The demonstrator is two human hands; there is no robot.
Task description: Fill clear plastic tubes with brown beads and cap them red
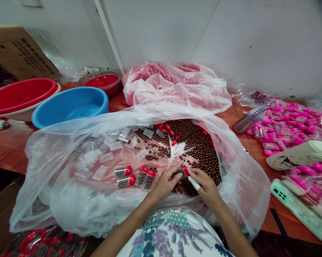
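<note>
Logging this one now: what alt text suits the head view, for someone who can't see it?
A person's left hand and right hand hold a small red-capped container over brown beads spread on plastic sheeting. Four filled containers and loose clear cases lie to the left, near a blue basin; pink items and a phone lie at right.

A pale wall (243, 39) (a white pipe (109, 35) runs down it) backs the reddish table (13, 146).

Dim, soft light is greying the wall (243, 39), pale glare is streaking the plastic sheet (77, 205), and blur is softening the stretched edges.
</note>
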